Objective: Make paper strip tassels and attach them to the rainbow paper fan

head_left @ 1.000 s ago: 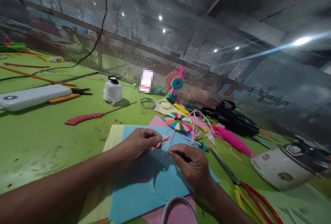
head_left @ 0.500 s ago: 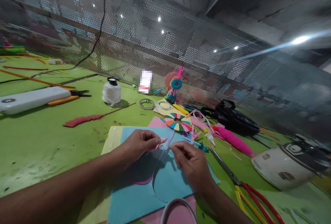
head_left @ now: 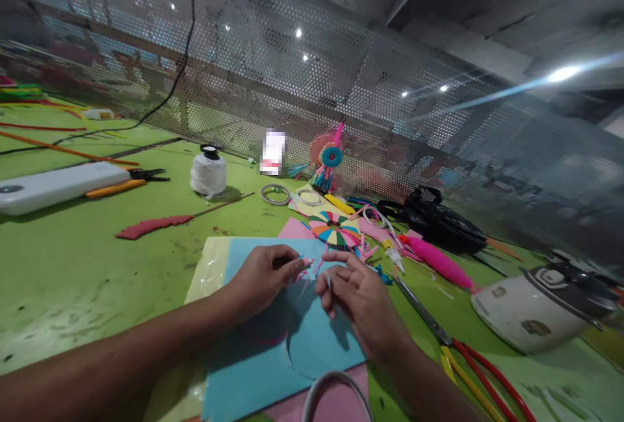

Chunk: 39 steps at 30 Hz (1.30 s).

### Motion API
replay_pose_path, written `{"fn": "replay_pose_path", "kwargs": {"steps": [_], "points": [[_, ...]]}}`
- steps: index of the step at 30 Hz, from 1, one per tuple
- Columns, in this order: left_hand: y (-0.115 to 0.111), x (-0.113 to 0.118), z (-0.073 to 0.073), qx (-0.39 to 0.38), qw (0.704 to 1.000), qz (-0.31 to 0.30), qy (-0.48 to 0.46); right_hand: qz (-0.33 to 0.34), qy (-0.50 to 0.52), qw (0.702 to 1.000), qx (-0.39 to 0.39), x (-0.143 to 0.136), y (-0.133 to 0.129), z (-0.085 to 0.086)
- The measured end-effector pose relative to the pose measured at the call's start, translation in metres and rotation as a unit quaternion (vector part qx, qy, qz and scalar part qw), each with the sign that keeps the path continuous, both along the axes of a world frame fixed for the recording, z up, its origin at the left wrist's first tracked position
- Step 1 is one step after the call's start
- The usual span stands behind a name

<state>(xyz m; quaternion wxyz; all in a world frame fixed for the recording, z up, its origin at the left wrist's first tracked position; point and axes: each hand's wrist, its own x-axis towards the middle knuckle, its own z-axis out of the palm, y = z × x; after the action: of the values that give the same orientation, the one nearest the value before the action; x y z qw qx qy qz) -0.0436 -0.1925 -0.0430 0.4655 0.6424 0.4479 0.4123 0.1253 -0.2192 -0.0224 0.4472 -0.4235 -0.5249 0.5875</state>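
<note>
My left hand (head_left: pixel 266 277) is closed, its thumb and index finger pinching a small pink paper piece (head_left: pixel 306 262). Just to the right, my right hand (head_left: pixel 355 295) has its index finger stretched toward that piece and the other fingers loosely curled; I see nothing held in it. Both hands are over a light blue sheet (head_left: pixel 253 370), where a thin pale thread (head_left: pixel 287 344) curves below the fingers. Beyond the hands lies a striped multicoloured paper ring (head_left: pixel 335 228). A pink strip on the sheet is partly in shadow.
Long scissors (head_left: pixel 441 334) with red and yellow handles lie right of my right hand, near a white pot-shaped container (head_left: pixel 511 311). A glue bottle (head_left: pixel 392 255) and a pink roll (head_left: pixel 441 263) lie beyond. A white thread spool (head_left: pixel 208 173) and pliers (head_left: pixel 121 186) are at left.
My right hand's index finger has straightened and lifted away from the thumb, where its fingertips were together before. My left hand keeps its pinch on the pink paper piece.
</note>
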Motion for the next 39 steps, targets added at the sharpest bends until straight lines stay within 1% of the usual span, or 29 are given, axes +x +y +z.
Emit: {"fn": "replay_pose_path", "kwargs": {"steps": [5,9,12,16,19,21,22,23,24,25,27,28,34,36,39], "points": [[-0.004,0.002,0.0,0.029,1.0,-0.01,0.003,-0.033,-0.048,0.998,-0.002,-0.006,0.002,-0.009],[-0.003,0.003,0.0,-0.002,1.0,-0.005,-0.022,-0.079,-0.088,0.992,0.033,-0.004,0.006,-0.012],[0.0,0.002,-0.004,-0.027,0.999,-0.003,-0.045,-0.097,-0.101,0.99,0.029,-0.003,0.012,-0.019],[0.003,0.001,-0.008,-0.023,0.999,0.011,-0.041,-0.09,-0.026,0.996,-0.001,-0.003,0.018,-0.028],[0.004,0.001,-0.006,-0.021,0.999,0.019,-0.041,-0.081,0.01,0.996,-0.03,0.0,0.018,-0.029],[0.004,0.0,-0.004,-0.023,0.998,0.025,-0.043,-0.069,-0.006,0.997,-0.036,0.003,0.017,-0.026],[0.004,0.0,-0.004,-0.024,0.998,0.027,-0.042,-0.061,-0.033,0.997,-0.028,0.005,0.016,-0.024],[0.004,0.0,-0.004,-0.023,0.998,0.028,-0.042,-0.055,-0.078,0.995,-0.004,0.007,0.015,-0.021],[0.004,-0.001,-0.004,-0.02,0.998,0.029,-0.042,-0.053,-0.137,0.988,0.037,0.008,0.015,-0.019],[0.004,-0.002,-0.004,-0.017,0.998,0.03,-0.043,-0.05,-0.205,0.974,0.085,0.009,0.014,-0.017],[0.005,-0.003,-0.006,-0.011,0.999,0.03,-0.04,-0.042,-0.327,0.93,0.163,0.011,0.014,-0.014],[0.005,-0.003,-0.006,-0.009,0.999,0.03,-0.038,-0.038,-0.37,0.91,0.183,0.011,0.014,-0.014],[0.006,-0.003,-0.007,0.004,0.999,0.025,-0.039,-0.029,-0.53,0.815,0.233,0.012,0.018,-0.021],[0.006,-0.003,-0.007,0.01,0.999,0.025,-0.039,-0.017,-0.558,0.795,0.239,0.01,0.019,-0.022],[0.006,-0.006,-0.005,0.011,0.998,0.034,-0.042,-0.002,-0.579,0.779,0.24,0.006,0.019,-0.022]]}}
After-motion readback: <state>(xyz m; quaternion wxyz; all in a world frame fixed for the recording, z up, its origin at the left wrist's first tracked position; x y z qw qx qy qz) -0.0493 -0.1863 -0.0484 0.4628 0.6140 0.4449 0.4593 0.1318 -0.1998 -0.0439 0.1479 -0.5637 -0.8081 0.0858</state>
